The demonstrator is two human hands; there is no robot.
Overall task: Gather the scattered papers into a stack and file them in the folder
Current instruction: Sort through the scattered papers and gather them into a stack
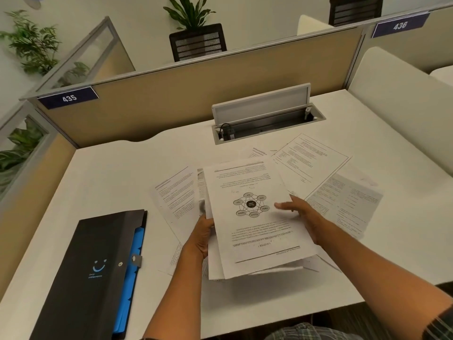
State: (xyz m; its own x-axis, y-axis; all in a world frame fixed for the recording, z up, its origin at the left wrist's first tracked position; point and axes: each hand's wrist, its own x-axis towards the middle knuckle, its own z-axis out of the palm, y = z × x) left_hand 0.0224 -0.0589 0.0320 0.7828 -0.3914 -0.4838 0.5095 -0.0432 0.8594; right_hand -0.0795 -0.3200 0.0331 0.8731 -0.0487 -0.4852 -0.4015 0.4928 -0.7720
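At the middle of the white table [103, 182], the person held a partial stack of papers [255, 217] lifted off the surface, its top sheet showing a ringed diagram. The left hand [201, 239] gripped the stack's left edge, fingers curled under it. The right hand [297, 212] lay across the right side of the top sheet with fingers straight and relaxed, seemingly pressing or squaring the pile rather than pinching it.

The step in hand looked like gathering: several loose sheets [343, 192] lay scattered beyond and to the right of the stack, another sheet [174, 195] to its left, and more showed beneath it. The next move likely called for the right hand to reach the far-right sheets, slide them onto the pile, and tap the edges even. Filing had not begun.

The black folder [95, 273] lay well apart at the left front of the table, blue dividers [133, 256] showing along its right edge.

A cable tray [267, 123] with its lid raised sat at the back of the table. Tan partitions bore signs [69, 98] reading 435 and 436. Potted plants [188, 11] and mesh chairs stood beyond.
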